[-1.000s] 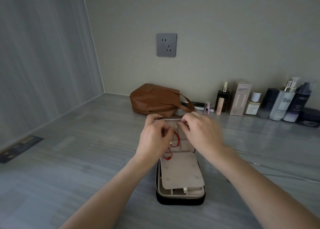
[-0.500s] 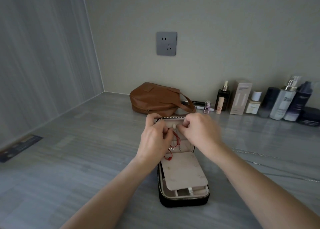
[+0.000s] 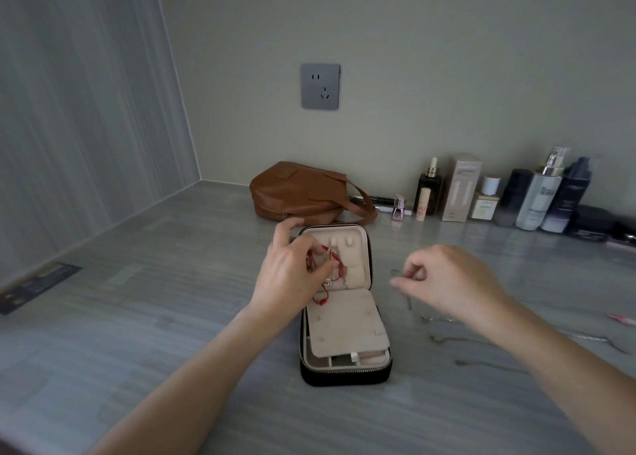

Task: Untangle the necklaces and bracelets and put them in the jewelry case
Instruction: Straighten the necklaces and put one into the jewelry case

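Note:
The black jewelry case [image 3: 344, 375] lies open on the counter, showing its beige lining and a loose beige flap [image 3: 344, 327] over the lower half. My left hand [image 3: 292, 279] grips a red cord bracelet [image 3: 339, 268] with small silver parts against the lid's lining. One red end hangs down to the flap. My right hand [image 3: 451, 282] hovers to the right of the case with its fingers curled. Its fingertips are at the end of a thin silver chain [image 3: 409, 303] lying on the counter. A pinch on it cannot be made out. More thin chains [image 3: 444, 340] lie below the right wrist.
A brown leather bag [image 3: 303, 193] lies just behind the case. Several cosmetic bottles and boxes [image 3: 499, 193] line the back wall to the right. A wall socket [image 3: 320, 86] sits above. A side wall closes the counter on the left. A pink item [image 3: 623, 318] lies at the right edge.
My right hand has left the case lid and moved right, over the chains on the counter. The left hand stays at the lid with the red bracelet.

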Demonstrator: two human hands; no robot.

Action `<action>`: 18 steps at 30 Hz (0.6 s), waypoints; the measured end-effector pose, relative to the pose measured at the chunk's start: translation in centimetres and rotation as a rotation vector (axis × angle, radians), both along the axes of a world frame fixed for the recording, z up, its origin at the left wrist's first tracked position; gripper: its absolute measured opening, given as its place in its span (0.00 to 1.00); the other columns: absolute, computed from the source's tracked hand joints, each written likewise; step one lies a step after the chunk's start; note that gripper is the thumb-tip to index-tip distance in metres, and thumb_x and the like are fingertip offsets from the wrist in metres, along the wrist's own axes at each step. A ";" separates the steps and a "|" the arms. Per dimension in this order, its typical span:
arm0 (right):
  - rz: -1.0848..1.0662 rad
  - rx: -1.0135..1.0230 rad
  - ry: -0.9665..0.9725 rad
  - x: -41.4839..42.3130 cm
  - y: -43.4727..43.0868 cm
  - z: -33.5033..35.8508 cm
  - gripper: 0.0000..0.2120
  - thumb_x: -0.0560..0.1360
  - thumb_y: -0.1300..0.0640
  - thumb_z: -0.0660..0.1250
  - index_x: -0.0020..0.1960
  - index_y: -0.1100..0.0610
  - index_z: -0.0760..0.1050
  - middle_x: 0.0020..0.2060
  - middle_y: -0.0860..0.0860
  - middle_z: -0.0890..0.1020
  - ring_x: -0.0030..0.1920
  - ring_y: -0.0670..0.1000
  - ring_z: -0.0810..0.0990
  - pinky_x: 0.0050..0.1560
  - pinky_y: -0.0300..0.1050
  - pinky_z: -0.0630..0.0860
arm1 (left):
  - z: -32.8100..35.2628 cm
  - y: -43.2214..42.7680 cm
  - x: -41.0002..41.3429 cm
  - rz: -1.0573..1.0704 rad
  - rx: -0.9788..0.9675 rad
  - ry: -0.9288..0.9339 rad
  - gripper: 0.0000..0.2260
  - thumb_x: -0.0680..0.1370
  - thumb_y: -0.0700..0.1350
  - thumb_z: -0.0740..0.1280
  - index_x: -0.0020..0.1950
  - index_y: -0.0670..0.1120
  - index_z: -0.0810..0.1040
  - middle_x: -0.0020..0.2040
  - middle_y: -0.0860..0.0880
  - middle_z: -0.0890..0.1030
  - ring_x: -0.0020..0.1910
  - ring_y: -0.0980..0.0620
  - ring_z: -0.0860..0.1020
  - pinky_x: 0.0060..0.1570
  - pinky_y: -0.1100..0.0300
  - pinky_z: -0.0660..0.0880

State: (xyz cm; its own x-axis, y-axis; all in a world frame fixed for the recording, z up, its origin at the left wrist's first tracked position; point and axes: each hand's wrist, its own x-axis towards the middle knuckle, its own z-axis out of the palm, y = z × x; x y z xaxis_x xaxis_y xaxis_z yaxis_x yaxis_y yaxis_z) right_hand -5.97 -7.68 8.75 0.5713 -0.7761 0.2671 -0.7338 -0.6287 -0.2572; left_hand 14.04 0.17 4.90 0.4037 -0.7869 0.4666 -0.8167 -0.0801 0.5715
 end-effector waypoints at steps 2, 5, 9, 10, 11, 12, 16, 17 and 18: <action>-0.033 0.030 0.051 -3.0 -0.4 0.3 0.11 0.69 0.41 0.69 0.37 0.47 0.77 0.33 0.40 0.78 0.37 0.41 0.77 0.39 0.40 0.74 | 0.3 0.2 -0.2 0.024 0.042 -0.036 0.12 0.71 0.53 0.71 0.49 0.49 0.76 0.71 0.51 0.61 0.65 0.48 0.67 0.54 0.63 0.63; -0.038 0.155 0.149 -8.1 -1.3 0.4 0.08 0.67 0.43 0.71 0.39 0.46 0.77 0.30 0.40 0.77 0.33 0.37 0.75 0.36 0.36 0.70 | 0.9 0.5 -1.2 0.045 0.094 -0.107 0.14 0.70 0.55 0.70 0.52 0.49 0.76 0.72 0.49 0.59 0.69 0.45 0.62 0.62 0.54 0.63; -0.030 0.283 0.200 -14.1 -2.0 0.2 0.09 0.65 0.48 0.75 0.37 0.42 0.75 0.34 0.43 0.80 0.34 0.37 0.77 0.35 0.29 0.69 | 1.3 0.4 -4.6 0.022 0.069 -0.259 0.15 0.71 0.57 0.69 0.53 0.51 0.77 0.71 0.49 0.61 0.70 0.45 0.59 0.70 0.47 0.55; -0.031 0.294 0.213 -15.2 -2.1 -0.2 0.09 0.65 0.49 0.75 0.37 0.42 0.74 0.35 0.43 0.80 0.35 0.35 0.76 0.35 0.28 0.69 | 1.3 0.3 -5.9 -0.018 0.059 -0.276 0.15 0.71 0.57 0.69 0.53 0.52 0.77 0.71 0.49 0.62 0.70 0.46 0.59 0.70 0.48 0.54; -0.035 0.307 0.225 -16.2 -2.2 -0.8 0.09 0.66 0.50 0.75 0.38 0.42 0.74 0.36 0.43 0.80 0.35 0.36 0.76 0.36 0.28 0.69 | 1.3 0.1 -7.3 -0.070 0.057 -0.289 0.15 0.71 0.58 0.68 0.54 0.52 0.77 0.71 0.50 0.62 0.70 0.46 0.59 0.69 0.50 0.53; -0.042 0.320 0.231 -17.0 -2.2 -1.4 0.10 0.67 0.50 0.74 0.40 0.41 0.74 0.39 0.44 0.81 0.37 0.38 0.77 0.38 0.28 0.69 | 1.2 -0.1 -8.7 -0.129 0.060 -0.301 0.15 0.72 0.58 0.68 0.54 0.52 0.77 0.71 0.51 0.62 0.70 0.48 0.58 0.69 0.52 0.52; -0.056 0.299 0.180 -18.7 -2.6 -3.5 0.13 0.67 0.49 0.74 0.49 0.44 0.75 0.44 0.45 0.77 0.41 0.40 0.73 0.43 0.31 0.68 | 0.7 -1.2 -14.2 -0.391 0.096 -0.297 0.13 0.72 0.56 0.68 0.52 0.51 0.77 0.67 0.52 0.67 0.66 0.51 0.62 0.66 0.55 0.62; -0.053 0.278 0.169 -18.6 -2.7 -3.8 0.14 0.67 0.48 0.74 0.50 0.45 0.76 0.44 0.45 0.75 0.42 0.40 0.72 0.43 0.32 0.67 | 0.5 -1.6 -15.3 -0.435 0.131 -0.304 0.13 0.73 0.55 0.68 0.52 0.50 0.77 0.65 0.52 0.68 0.65 0.52 0.62 0.65 0.55 0.64; -0.044 0.260 0.159 -18.4 -2.6 -4.1 0.13 0.67 0.48 0.73 0.50 0.45 0.76 0.43 0.44 0.73 0.42 0.42 0.72 0.44 0.34 0.67 | 0.2 -2.1 -16.2 -0.466 0.176 -0.309 0.13 0.73 0.55 0.68 0.53 0.50 0.77 0.63 0.52 0.69 0.65 0.52 0.63 0.65 0.54 0.64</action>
State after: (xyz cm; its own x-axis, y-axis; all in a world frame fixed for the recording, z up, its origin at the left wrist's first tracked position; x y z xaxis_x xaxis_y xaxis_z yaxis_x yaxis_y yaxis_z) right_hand -24.40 -10.32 4.68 0.5540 -0.8318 -0.0338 -0.8032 -0.5233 -0.2848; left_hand -2.20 -1.97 5.11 -0.1374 -0.9252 0.3537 -0.9154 0.2550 0.3114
